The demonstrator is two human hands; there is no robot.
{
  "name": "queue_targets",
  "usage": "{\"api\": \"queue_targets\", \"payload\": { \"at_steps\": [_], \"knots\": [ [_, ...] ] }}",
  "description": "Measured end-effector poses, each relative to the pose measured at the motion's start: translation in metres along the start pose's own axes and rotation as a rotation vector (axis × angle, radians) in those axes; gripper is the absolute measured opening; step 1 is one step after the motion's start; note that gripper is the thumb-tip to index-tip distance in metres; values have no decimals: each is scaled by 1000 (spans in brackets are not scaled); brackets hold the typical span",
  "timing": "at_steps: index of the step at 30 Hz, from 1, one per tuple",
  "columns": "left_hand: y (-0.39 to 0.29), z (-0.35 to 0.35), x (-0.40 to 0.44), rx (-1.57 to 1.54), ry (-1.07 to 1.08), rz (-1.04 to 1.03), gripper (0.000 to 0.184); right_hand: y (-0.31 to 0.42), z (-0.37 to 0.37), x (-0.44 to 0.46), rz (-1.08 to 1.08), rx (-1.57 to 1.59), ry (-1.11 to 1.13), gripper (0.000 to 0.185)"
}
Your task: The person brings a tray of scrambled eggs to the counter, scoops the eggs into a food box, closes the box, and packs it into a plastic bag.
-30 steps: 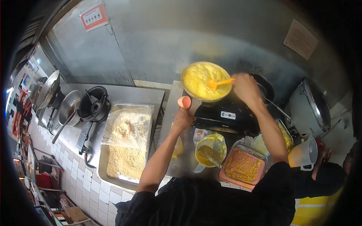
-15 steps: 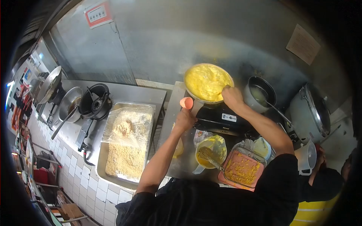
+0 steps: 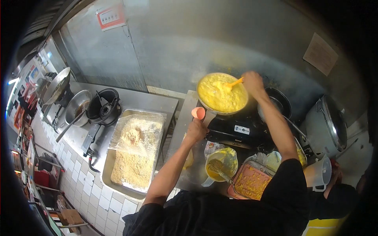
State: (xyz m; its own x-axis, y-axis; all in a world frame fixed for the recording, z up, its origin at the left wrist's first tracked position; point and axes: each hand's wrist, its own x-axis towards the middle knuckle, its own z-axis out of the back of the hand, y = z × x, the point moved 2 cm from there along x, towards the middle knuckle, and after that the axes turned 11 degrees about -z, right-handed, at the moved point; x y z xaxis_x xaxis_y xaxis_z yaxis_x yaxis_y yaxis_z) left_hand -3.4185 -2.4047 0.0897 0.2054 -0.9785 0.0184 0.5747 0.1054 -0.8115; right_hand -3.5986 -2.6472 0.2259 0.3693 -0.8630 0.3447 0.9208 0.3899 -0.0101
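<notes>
My right hand [image 3: 253, 83] is closed on an orange spatula [image 3: 235, 82], its blade in the yellow, lumpy egg-like mixture [image 3: 220, 96] in a round pan [image 3: 200, 103]. The pan sits over the black portable stove [image 3: 232, 130]. My left hand [image 3: 197, 129] is closed at the pan's grey handle [image 3: 210, 117]. A small pinkish-orange cup-like piece [image 3: 198, 113] rises above that fist; how it is held is hidden. In front of the stove is a jug [image 3: 232, 157] of yellow liquid with a whisk [image 3: 219, 168], beside a pink tray [image 3: 249, 181] holding yellow bits.
Left, a metal tray [image 3: 103, 173] of crumbs lies partly under plastic film, near a black burner [image 3: 104, 110] and pans. Right are a dark pot [image 3: 281, 100] with a ladle [image 3: 295, 128], a large lidded pot [image 3: 327, 129], a clear jug [image 3: 319, 173] and another person's arm.
My right hand has moved up from the pan's lower right rim to its upper right, bringing the orange spatula into view. My left hand stays at the handle. The view has shifted slightly.
</notes>
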Motion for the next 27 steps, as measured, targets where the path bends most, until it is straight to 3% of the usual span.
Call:
{"api": "queue_targets", "payload": {
  "at_steps": [5,7,13,19,24,27],
  "knots": [
    [-4,1,-6,16,-37,21,38,5,79,-43,53,-54,18,20],
    [6,-6,-2,41,-46,17,40,3,87,-60,209,-12,-89,18],
    [8,-8,0,67,-56,-5,47,-12,71,-82,405,-272,53,19],
    [7,-10,-1,187,-10,-104,51,-43,29,-72,529,-304,-15,14],
    [8,-11,-3,225,31,-154,48,-58,-11,-47,464,-393,-36,12],
    [9,-12,-3,134,-86,-108,46,-54,-31,-29,379,-372,-37,12]
  ]
}}
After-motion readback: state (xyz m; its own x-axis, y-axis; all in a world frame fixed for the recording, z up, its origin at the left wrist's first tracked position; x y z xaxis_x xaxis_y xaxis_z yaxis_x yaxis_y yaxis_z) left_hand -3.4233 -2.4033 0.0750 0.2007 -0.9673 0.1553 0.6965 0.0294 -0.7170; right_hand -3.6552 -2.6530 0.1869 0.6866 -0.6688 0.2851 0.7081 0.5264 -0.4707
